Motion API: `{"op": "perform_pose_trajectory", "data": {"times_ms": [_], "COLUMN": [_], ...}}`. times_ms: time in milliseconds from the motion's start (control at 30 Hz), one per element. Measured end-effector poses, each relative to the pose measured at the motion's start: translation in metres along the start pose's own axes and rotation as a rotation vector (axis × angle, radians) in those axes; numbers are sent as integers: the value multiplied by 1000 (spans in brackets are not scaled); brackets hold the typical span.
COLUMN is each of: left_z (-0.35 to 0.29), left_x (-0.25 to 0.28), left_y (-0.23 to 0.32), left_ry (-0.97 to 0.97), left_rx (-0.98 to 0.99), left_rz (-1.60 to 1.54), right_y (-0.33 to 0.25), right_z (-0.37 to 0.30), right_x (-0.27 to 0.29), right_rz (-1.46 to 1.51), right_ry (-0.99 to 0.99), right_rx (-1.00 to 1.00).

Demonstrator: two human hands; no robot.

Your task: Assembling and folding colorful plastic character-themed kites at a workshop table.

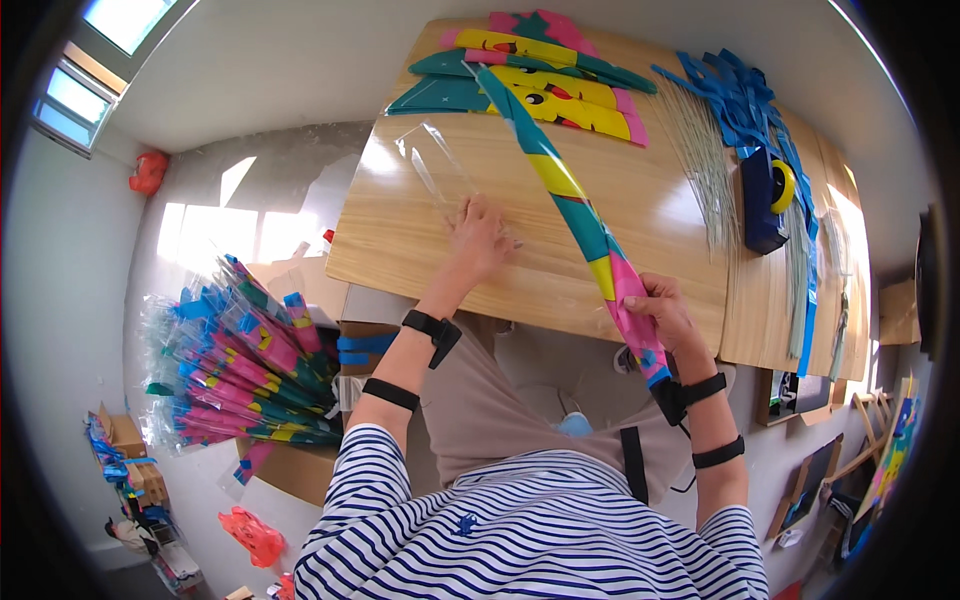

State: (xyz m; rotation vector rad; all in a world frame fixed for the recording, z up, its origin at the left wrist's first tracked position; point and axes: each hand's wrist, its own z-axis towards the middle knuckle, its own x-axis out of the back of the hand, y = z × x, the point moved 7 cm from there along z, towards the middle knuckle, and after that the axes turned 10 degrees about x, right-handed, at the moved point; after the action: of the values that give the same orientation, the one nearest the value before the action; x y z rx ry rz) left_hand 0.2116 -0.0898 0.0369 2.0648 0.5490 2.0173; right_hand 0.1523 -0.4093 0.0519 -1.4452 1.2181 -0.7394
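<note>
My right hand [660, 312] is closed round the lower part of a long, tightly rolled sheet [572, 212] in pink, yellow and teal. The roll slants up and to the left across the table, and its narrow teal tip reaches the flat sheets at the back. A blue band shows at its lower end, close to my right wrist. On the table's left part, my left hand [482, 238] has its fingers curled down on the near end of a clear plastic sleeve [425, 175]. Its fingertips are partly hidden.
Flat coloured sheets [560, 95] lie stacked at the table's back. Thin sticks [705, 150], blue strips [735, 100] and a dark blue tape dispenser [764, 205] lie to the right. Left of the wooden table [400, 250], a cardboard box [290, 465] holds many wrapped rolls [250, 365].
</note>
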Motion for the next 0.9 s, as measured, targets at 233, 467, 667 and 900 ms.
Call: {"op": "perform_pose_trajectory", "data": {"times_ms": [233,467,667,900], "left_z": [23,62,-23,-69], "left_x": [-11,51,5,-28], "left_y": [-57,-48,42,83], "left_ry": [80,145,101,118], "left_rx": [45,34,-318,-326], "left_rz": [117,188,-219,-32], "right_y": [19,34,14,-57], "right_z": [-7,-18,-41,-115], "right_x": [5,-2,32,119], "right_rz": [141,154,60,28], "right_ry": [62,94,153,334], "right_rx": [-88,-146,-55,191]}}
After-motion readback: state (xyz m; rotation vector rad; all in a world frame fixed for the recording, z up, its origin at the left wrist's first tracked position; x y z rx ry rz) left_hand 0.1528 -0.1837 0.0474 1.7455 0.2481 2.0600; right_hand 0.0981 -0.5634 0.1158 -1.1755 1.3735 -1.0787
